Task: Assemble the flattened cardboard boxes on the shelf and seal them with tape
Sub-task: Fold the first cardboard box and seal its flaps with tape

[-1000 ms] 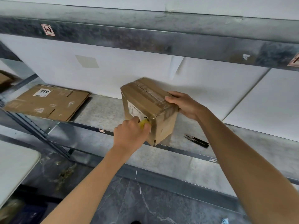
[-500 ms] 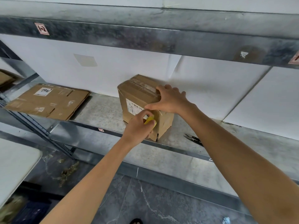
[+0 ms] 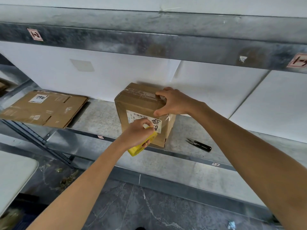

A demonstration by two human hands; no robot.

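Squarely on the metal shelf [image 3: 99,120] stands the assembled box [image 3: 141,112], its top seam taped, close to the back wall. At the box's two o'clock corner the right hand [image 3: 172,102] clasps it, fingers curled over the top, thumb pressed on the labelled front. At six o'clock the left hand [image 3: 137,133] curls its fingers round a yellow tape roll [image 3: 141,146], close to the front face; contact cannot be told. Flattened cardboard [image 3: 44,108] lies at nine o'clock, well apart; black snips [image 3: 199,145] lie near at four o'clock.
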